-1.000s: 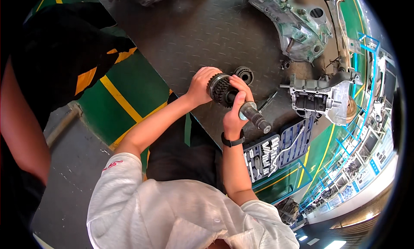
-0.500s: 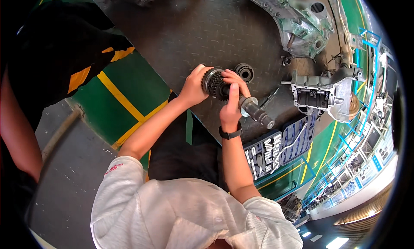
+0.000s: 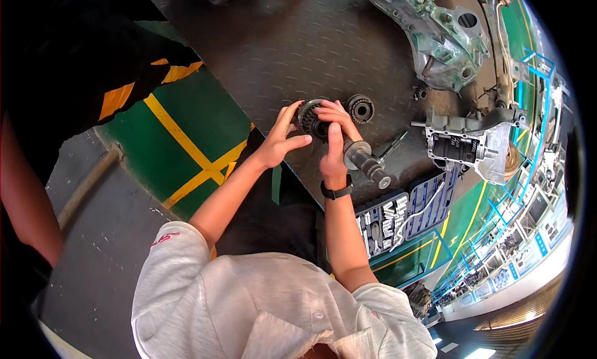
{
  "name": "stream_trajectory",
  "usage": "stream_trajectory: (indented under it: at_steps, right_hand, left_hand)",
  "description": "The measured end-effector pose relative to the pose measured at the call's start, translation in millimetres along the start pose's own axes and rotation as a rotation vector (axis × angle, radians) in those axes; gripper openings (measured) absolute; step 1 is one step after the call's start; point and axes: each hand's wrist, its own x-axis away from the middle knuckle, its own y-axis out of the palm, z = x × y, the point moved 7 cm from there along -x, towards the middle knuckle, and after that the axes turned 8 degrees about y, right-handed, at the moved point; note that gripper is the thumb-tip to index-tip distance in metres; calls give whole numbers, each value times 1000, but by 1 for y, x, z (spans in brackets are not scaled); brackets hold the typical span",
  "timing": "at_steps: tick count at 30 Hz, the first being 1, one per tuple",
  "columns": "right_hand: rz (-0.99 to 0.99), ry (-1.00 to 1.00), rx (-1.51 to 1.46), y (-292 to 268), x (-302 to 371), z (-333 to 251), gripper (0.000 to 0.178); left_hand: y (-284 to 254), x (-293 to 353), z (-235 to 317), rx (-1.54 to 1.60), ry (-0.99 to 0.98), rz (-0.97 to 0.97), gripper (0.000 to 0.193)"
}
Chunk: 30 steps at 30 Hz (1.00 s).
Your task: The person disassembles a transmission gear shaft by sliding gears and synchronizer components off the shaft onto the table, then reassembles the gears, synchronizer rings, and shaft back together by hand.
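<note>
A dark metal gear shaft (image 3: 365, 162) lies tilted over the near edge of the table, its bare stepped end toward the lower right. My right hand (image 3: 336, 125) wraps around its middle, fingers over the top and thumb along the near side. At the shaft's left end sits a toothed gear (image 3: 308, 117). Beside that gear is my left hand (image 3: 280, 141), thumb and fingers spread apart, fingertips close to its rim; whether they touch it I cannot tell. A separate ring-shaped gear (image 3: 360, 109) rests on the table just beyond my right hand.
The dark tread-plate table (image 3: 267, 54) carries a large metal housing (image 3: 444, 41) at the far right and an opened gearbox case (image 3: 457, 144) nearer. A thin rod-like tool (image 3: 393, 145) lies beside the shaft. A tool case (image 3: 398, 216) is at the right. Another person's arm (image 3: 28, 197) is at left.
My left hand has loosened from the gear, its thumb and fingers now spread. My right hand keeps hold of the shaft. The whole view has shifted slightly.
</note>
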Motion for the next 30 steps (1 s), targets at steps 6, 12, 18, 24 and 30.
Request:
stream_trajectory:
  at_steps: [6,12,18,24,30]
  right_hand:
    - [-54,32,45,12,4,-2,16]
    - [-36,86,9,8,8,1,18]
    - [-79,115,-22,1,7,2,21]
    - [-130,90,-284,-12,-6,-20,21]
    - [-179,27,-470,-36,-12,-82,31]
  left_hand:
    - [-6,0,-13,-106,-20,135,77]
    - [-14,-6,-12,-205,-39,145,75]
    - [-17,-9,-8,-211,-114,180,80]
    - [-17,-11,-2,-350,-168,194,83]
    - [-18,-6,-3,-339,-161,220,82]
